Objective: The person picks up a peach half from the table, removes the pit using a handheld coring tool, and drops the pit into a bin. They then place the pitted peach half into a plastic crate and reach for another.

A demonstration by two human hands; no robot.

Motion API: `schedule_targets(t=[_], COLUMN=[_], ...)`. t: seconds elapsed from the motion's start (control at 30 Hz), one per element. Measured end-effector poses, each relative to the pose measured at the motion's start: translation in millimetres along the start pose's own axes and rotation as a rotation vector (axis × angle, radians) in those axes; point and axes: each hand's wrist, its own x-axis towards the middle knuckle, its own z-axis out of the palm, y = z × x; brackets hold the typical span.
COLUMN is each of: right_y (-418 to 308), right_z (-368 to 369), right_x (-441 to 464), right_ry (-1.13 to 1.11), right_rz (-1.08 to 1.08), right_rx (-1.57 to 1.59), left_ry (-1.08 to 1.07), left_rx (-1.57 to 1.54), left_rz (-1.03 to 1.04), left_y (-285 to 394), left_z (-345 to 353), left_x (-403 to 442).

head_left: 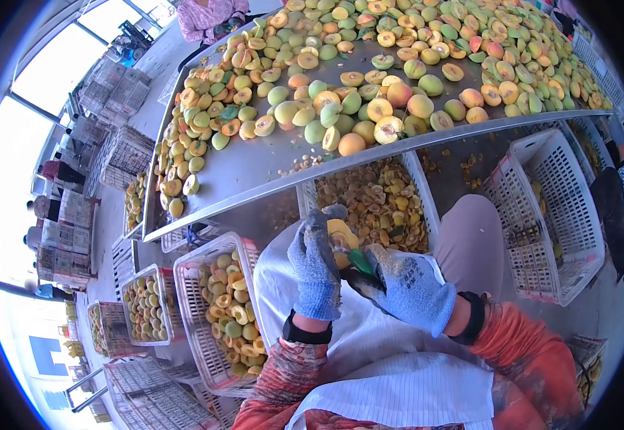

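My left hand [315,269], in a blue and grey work glove, is closed around a peach half [341,234] with yellow flesh. My right hand [413,283], gloved the same way, grips a green-handled tool [360,261]. The tool's front end is against or close to the peach half; its exact shape is hidden by the fingers. Both hands are above my lap, over a pale apron [391,383]. Just beyond them, a white crate [421,188] under the table edge holds many yellow peach pieces.
Many peaches [398,94], whole and halved, lie on a metal table [218,175] ahead. A crate of peach halves [190,287] stands at my left, with another crate [134,337] beyond it. A tilted white crate [577,215] is at my right. A person [208,18] is across the table.
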Motion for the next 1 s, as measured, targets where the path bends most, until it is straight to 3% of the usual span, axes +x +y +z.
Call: schedule_targets(t=[0.03, 0.07, 0.13, 0.2, 0.27, 0.33, 0.4, 0.53, 0.67, 0.73, 0.77, 0.8, 0.87, 0.9, 1.0], right_y=[-5.5, -10.7, -18.8, -19.8, -14.4, 0.5, 4.5, 8.5, 23.7, 30.7, 32.0, 29.8, 27.4, 25.5, 26.5], right_z=[-4.5, -15.2, -35.9, -34.8, -29.0, -20.4, -23.2, -24.4, -11.4, -0.1, 1.6, -0.2, -0.3, 2.1, 2.5], right_x=[-0.2, 3.1, 13.6, 17.9, 17.6, 16.2, 14.7, 19.3, 21.4, 21.6, 23.4, 28.1, 37.6, 40.5, 44.8], right_ry=[-0.022, -0.022, -0.498, -0.498, -0.494, -0.576, -0.602, -0.613, -0.62, -0.656, -0.66, -0.618, -0.571, -0.532, -0.501], right_rz=[0.049, 0.054, 0.629, 0.601, 0.576, 0.713, 0.697, 0.685, 0.622, 0.625, 0.621, 0.609, 0.59, 0.644, 0.713], right_rx=[0.155, 0.155, 1.103, 0.995, 0.896, 1.348, 1.399, 1.409, 1.555, 1.854, 1.854, 1.685, 1.515, 1.523, 1.536], left_ry=[0.008, 0.003, 0.061, 0.086, -0.211, -0.209, -0.157, -0.282, -0.324, -0.344, -0.396, -0.393, -0.33, -0.264, -0.2], left_rx=[-0.52, -0.521, -0.698, -0.725, -0.598, -0.597, -0.608, -0.605, -0.853, -0.648, -0.735, -0.733, -0.628, -0.399, -0.257], left_rz=[-0.206, -0.206, -0.185, -0.196, -0.399, -0.393, -0.21, -0.215, -0.418, -0.194, -0.324, -0.321, -0.52, -0.356, -0.219], left_y=[-8.9, -15.0, -24.9, -26.7, -22.1, -26.9, -25.8, -31.1, -32.0, -41.7, -43.5, -43.9, -49.9, -54.2, -49.8], left_z=[8.7, 13.9, 21.1, 21.2, 9.1, 14.8, 15.0, 16.6, 17.9, 21.5, 22.0, 23.4, 30.8, 37.8, 42.8], left_x=[-1.4, -0.6, 3.4, 9.1, 15.7, 18.0, 19.1, 28.8, 40.4, 48.3, 51.3, 53.8, 56.9, 62.4, 60.0])
